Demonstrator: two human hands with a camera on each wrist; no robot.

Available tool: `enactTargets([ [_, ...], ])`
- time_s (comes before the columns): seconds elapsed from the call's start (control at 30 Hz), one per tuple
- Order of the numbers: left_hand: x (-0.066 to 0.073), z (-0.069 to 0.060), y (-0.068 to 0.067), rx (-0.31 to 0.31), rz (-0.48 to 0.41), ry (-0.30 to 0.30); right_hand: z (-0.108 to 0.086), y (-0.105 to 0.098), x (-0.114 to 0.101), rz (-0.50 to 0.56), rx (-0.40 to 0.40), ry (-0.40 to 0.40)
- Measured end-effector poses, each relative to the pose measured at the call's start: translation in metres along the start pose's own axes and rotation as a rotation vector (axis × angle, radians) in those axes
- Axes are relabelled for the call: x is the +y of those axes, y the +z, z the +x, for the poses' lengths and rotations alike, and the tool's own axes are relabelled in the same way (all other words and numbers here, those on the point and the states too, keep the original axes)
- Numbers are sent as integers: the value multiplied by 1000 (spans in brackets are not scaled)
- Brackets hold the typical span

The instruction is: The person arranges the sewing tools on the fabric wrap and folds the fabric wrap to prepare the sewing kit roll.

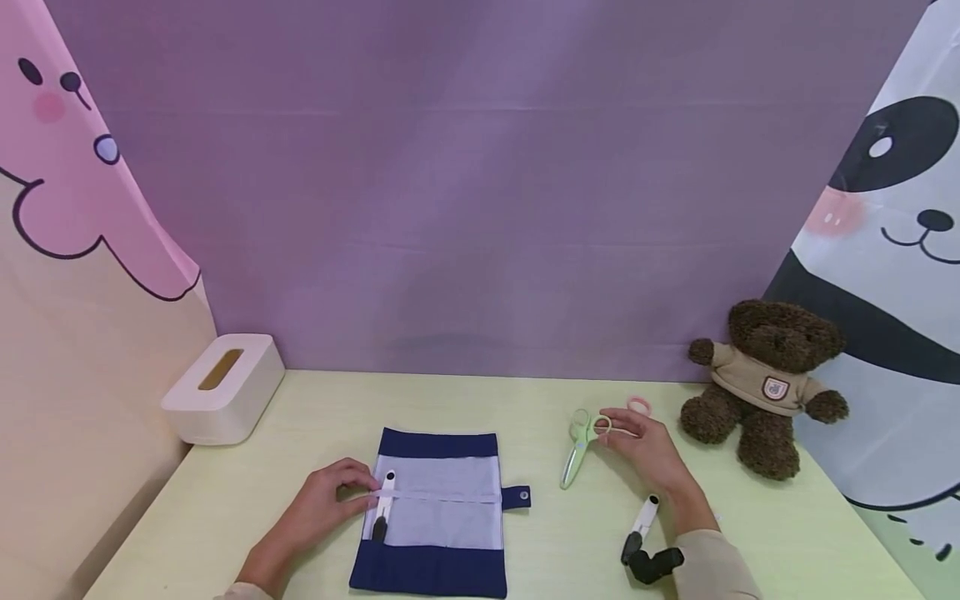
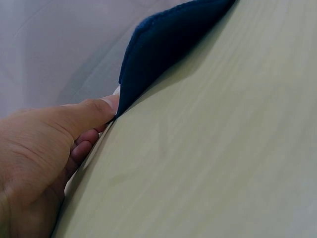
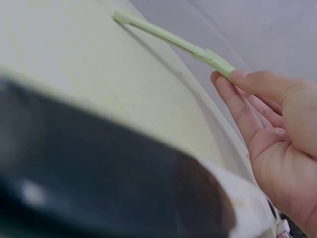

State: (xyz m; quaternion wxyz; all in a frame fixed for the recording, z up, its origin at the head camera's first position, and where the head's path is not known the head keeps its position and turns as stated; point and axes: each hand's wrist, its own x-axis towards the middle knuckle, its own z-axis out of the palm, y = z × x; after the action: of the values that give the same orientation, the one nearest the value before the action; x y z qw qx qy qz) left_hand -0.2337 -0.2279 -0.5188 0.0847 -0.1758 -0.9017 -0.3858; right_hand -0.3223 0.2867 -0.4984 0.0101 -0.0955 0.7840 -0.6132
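Observation:
A navy fabric roll-up pouch lies unfolded on the table, its pale lining and a thin cross strap facing up. My left hand pinches its left edge between thumb and fingers; the left wrist view shows the thumb there. Along that side of the lining is a slim white tool with a black lower end, its kind unclear. Green scissors point down and left, with my right hand holding them by a finger loop. In the right wrist view the scissors appear edge-on.
A pink loop shows behind my right hand. Beside the right forearm is a white-and-black slim object next to a black piece. A white tissue box stands back left; a brown teddy bear sits back right.

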Motion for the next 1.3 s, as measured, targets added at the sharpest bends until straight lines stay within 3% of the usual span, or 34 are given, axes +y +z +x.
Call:
enactTargets([
  [0.47, 0, 0, -1, -10, -10, -23, 11, 38, -18, 77, -54, -36],
  [0.83, 2, 2, -2, -28, -22, -65, 23, 85, -36, 118, -107, -76],
  [1.3, 4, 1, -3, -26, -13, -62, 28, 149, -57, 157, -236, -59],
])
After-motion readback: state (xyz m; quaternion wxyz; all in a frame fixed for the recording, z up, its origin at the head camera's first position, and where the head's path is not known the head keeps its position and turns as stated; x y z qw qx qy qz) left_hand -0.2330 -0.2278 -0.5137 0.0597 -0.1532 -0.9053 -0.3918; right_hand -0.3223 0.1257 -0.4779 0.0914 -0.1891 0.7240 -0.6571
